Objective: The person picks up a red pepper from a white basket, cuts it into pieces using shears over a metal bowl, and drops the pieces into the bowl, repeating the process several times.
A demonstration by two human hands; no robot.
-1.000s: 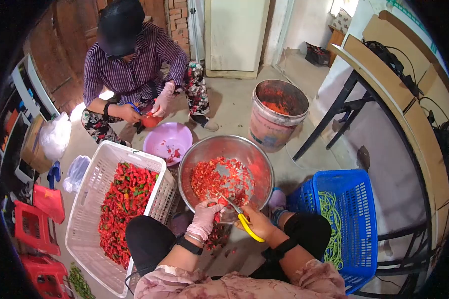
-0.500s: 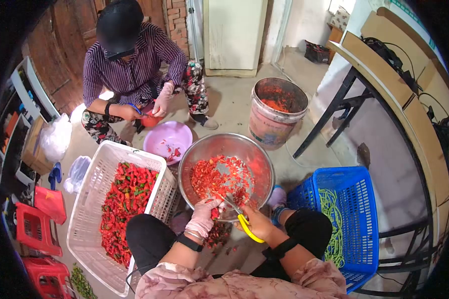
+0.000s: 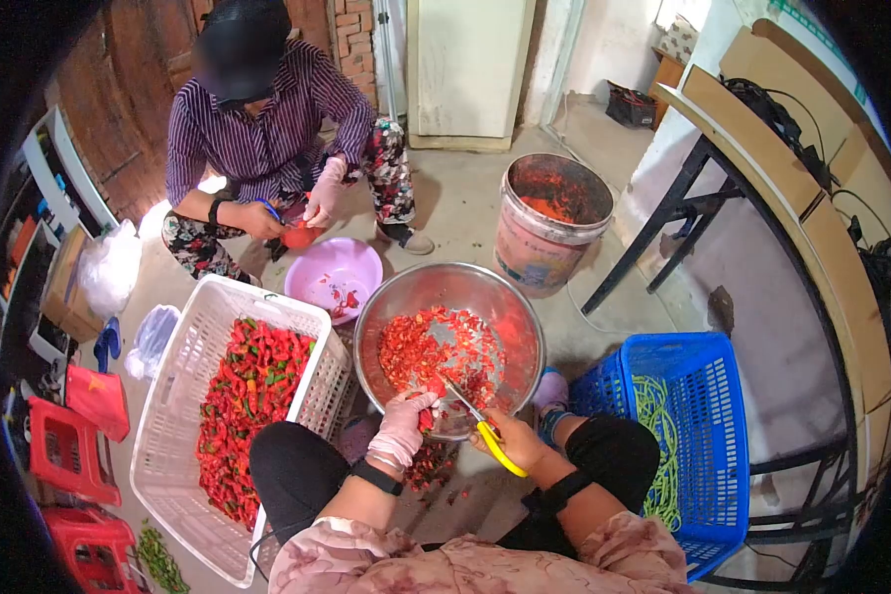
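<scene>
My left hand [image 3: 403,428], in a pale glove, holds a red chili [image 3: 428,414] at the near rim of a steel bowl [image 3: 515,315] with cut red chili pieces. My right hand [image 3: 513,440] grips yellow-handled scissors [image 3: 477,420]; their blades point up-left over the bowl toward the chili. A white crate [image 3: 183,366] of whole red chilies stands to my left beside my knee.
A person in a striped shirt squats opposite, cutting a chili over a purple bowl [image 3: 335,277]. A bucket [image 3: 548,223] with chili mash stands behind the steel bowl. A blue crate [image 3: 698,396] with green beans is at my right, red stools [image 3: 64,450] at far left, a table [image 3: 792,188] at right.
The scissors' blades have shifted a little to the right and up over the bowl. My left hand stays at the bowl's rim with the chili.
</scene>
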